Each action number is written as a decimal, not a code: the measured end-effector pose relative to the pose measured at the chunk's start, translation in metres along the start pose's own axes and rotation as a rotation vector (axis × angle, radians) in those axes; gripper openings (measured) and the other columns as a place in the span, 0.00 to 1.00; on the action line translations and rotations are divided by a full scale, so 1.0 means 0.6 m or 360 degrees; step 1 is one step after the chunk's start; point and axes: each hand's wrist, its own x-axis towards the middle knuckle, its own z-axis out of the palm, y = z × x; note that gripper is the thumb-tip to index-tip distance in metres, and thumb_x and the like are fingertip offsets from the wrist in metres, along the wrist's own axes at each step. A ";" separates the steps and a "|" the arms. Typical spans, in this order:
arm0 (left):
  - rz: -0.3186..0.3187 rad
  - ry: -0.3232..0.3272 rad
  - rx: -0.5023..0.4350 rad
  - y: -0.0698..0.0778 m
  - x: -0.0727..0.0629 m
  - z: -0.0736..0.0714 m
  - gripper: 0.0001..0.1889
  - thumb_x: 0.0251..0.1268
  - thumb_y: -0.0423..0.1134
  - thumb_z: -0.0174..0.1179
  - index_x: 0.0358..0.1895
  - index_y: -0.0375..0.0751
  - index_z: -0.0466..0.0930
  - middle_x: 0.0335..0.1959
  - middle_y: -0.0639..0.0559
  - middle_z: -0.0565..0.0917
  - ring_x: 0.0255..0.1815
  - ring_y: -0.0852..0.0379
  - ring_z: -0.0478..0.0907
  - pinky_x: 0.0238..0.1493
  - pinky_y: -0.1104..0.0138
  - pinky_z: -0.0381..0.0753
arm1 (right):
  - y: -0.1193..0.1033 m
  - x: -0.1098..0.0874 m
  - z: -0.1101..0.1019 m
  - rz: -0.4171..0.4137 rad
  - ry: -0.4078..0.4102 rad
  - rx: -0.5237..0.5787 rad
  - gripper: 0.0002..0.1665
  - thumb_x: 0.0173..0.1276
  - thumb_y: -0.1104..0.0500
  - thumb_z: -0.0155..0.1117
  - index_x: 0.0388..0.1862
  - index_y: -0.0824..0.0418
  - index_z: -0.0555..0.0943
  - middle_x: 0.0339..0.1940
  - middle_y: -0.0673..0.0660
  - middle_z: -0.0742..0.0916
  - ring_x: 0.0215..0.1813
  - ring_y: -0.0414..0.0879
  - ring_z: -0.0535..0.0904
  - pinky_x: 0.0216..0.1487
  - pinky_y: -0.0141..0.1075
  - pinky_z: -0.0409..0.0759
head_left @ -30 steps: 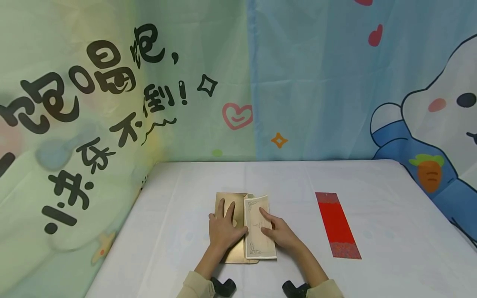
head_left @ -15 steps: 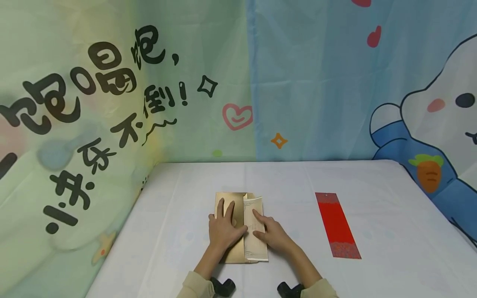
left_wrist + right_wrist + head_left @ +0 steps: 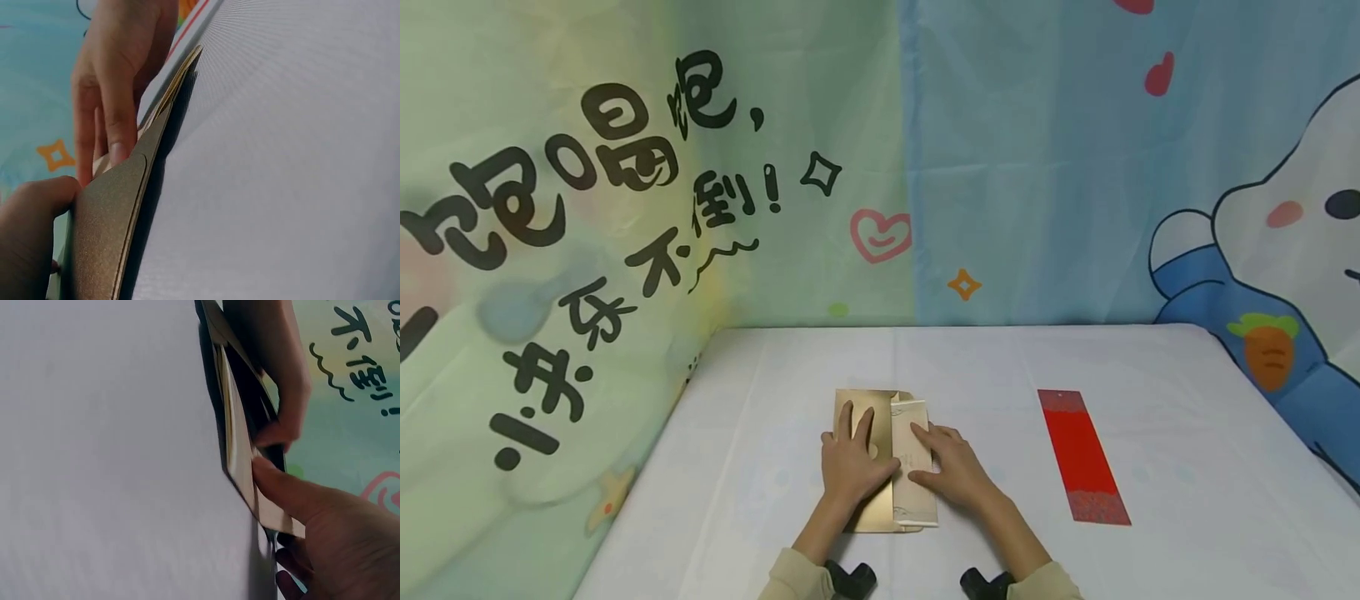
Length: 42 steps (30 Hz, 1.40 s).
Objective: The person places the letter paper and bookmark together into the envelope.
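Note:
A gold envelope (image 3: 872, 512) lies on the white table, its mouth facing right. My left hand (image 3: 852, 458) rests on it with spread fingers, the thumb at the edge of the mouth. In the right wrist view that thumb reaches in at the raised edge. A cream card (image 3: 913, 502) with printed corner ornaments sits partly inside the envelope; its left portion is hidden there. My right hand (image 3: 958, 468) holds the card's right side, thumb and index finger on its face. In the right wrist view the card (image 3: 239, 447) looks layered, like a folded sheet.
To the right lies a long red strip (image 3: 1084, 454) with patterned ends. Black wrist mounts (image 3: 852, 579) sit by both sleeves. Behind the table hangs a printed cloth backdrop (image 3: 797, 275) with lettering and a cartoon rabbit.
The card has slid left, deeper into the envelope, and my right hand has moved left with it. Over the last half second little has shifted. My left hand has stayed in place.

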 end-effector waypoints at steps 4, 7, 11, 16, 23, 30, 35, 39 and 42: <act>-0.0006 -0.0002 -0.0005 -0.001 0.000 0.003 0.46 0.33 0.66 0.59 0.64 0.51 0.68 0.68 0.42 0.59 0.37 0.39 0.69 0.33 0.57 0.70 | 0.005 -0.001 -0.006 -0.0003 -0.0077 -0.0052 0.46 0.52 0.47 0.70 0.67 0.63 0.65 0.64 0.66 0.70 0.68 0.61 0.58 0.62 0.56 0.56; -0.0004 0.0011 0.0000 -0.002 0.000 0.004 0.46 0.33 0.66 0.60 0.64 0.51 0.69 0.68 0.42 0.59 0.37 0.39 0.70 0.34 0.57 0.70 | 0.002 0.001 -0.006 -0.0023 -0.0136 -0.0103 0.47 0.53 0.44 0.68 0.68 0.64 0.64 0.65 0.67 0.69 0.70 0.61 0.54 0.65 0.56 0.50; 0.0018 0.0019 -0.0002 -0.002 0.000 0.003 0.45 0.34 0.66 0.59 0.64 0.51 0.68 0.68 0.42 0.60 0.37 0.39 0.70 0.34 0.57 0.71 | -0.001 0.005 0.000 -0.0036 -0.0190 -0.0145 0.48 0.54 0.39 0.65 0.69 0.62 0.63 0.66 0.66 0.68 0.71 0.61 0.52 0.65 0.57 0.44; 0.0023 0.0007 -0.0016 0.000 -0.001 0.001 0.45 0.34 0.65 0.59 0.64 0.51 0.68 0.68 0.42 0.60 0.36 0.40 0.70 0.33 0.58 0.70 | 0.005 0.005 0.000 -0.0038 -0.0242 -0.0080 0.50 0.54 0.38 0.64 0.70 0.61 0.60 0.69 0.64 0.65 0.71 0.60 0.49 0.66 0.57 0.39; 0.0028 0.0024 -0.0027 0.000 0.001 0.000 0.46 0.33 0.65 0.59 0.64 0.50 0.68 0.68 0.42 0.60 0.35 0.41 0.69 0.31 0.59 0.70 | 0.013 0.006 -0.011 -0.0072 -0.0306 0.0014 0.54 0.50 0.39 0.68 0.70 0.63 0.59 0.70 0.60 0.64 0.72 0.57 0.49 0.67 0.53 0.38; 0.0005 -0.0021 0.0023 -0.001 0.001 0.002 0.47 0.33 0.67 0.58 0.65 0.52 0.67 0.69 0.43 0.59 0.37 0.41 0.70 0.33 0.59 0.70 | 0.002 0.016 -0.003 -0.0123 -0.0323 -0.0046 0.56 0.51 0.35 0.64 0.71 0.63 0.58 0.70 0.61 0.62 0.72 0.59 0.49 0.65 0.58 0.37; -0.0008 -0.0050 0.0024 0.001 0.000 0.003 0.47 0.32 0.67 0.58 0.65 0.52 0.67 0.69 0.44 0.58 0.36 0.42 0.70 0.32 0.60 0.70 | 0.005 0.012 -0.005 -0.0124 -0.0372 -0.0019 0.58 0.49 0.36 0.67 0.71 0.64 0.57 0.71 0.61 0.62 0.72 0.58 0.48 0.66 0.57 0.36; -0.0008 -0.0037 0.0026 0.001 0.000 0.002 0.47 0.32 0.67 0.59 0.65 0.52 0.68 0.69 0.43 0.59 0.35 0.42 0.69 0.31 0.60 0.70 | 0.008 0.012 -0.008 -0.0156 -0.0397 -0.0003 0.59 0.48 0.36 0.67 0.71 0.65 0.56 0.71 0.61 0.62 0.72 0.58 0.48 0.66 0.57 0.36; -0.0008 -0.0024 0.0029 0.000 0.001 0.000 0.46 0.33 0.66 0.59 0.64 0.52 0.68 0.69 0.43 0.59 0.35 0.42 0.69 0.32 0.60 0.70 | 0.006 0.015 -0.004 -0.0180 -0.0380 -0.0044 0.60 0.48 0.34 0.66 0.71 0.65 0.56 0.71 0.60 0.62 0.72 0.58 0.48 0.65 0.58 0.36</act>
